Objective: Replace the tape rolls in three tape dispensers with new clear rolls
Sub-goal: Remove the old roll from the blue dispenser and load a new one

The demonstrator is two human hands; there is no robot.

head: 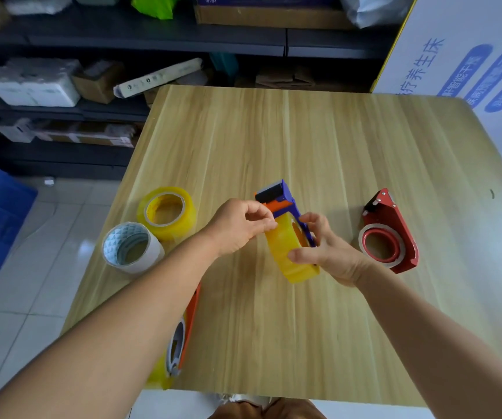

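From where I sat, the job looked about a third of the way through, maybe a touch more. The blue dispenser (283, 201) was up off the table (304, 131), and a clear yellowish roll (292, 252) was already seated on its hub, so I judged that swap nearly finished, with only the loose end left to thread toward the roller and blade.

The left hand (237, 228) pinched at the top edge of that roll, thumb and fingertips closed together right where the tape meets the orange tab; whether it had the tape end itself, I couldn't tell. The right hand (328, 252) gripped the roll and dispenser frame from the far side, thumb pressed on the roll's face, fingers curled round behind. So the work piece sat squarely between both hands, held above the middle of the table.

Off to the right, well apart, the red dispenser (391, 234) lay flat with what looked like a nearly spent core in it, untouched by my reckoning. Near the front edge, half hidden under the left forearm, lay an orange dispenser (187, 328); I couldn't say what it carried. To the left waited a spare clear roll (166, 211) and, touching it, a white roll (132, 247).
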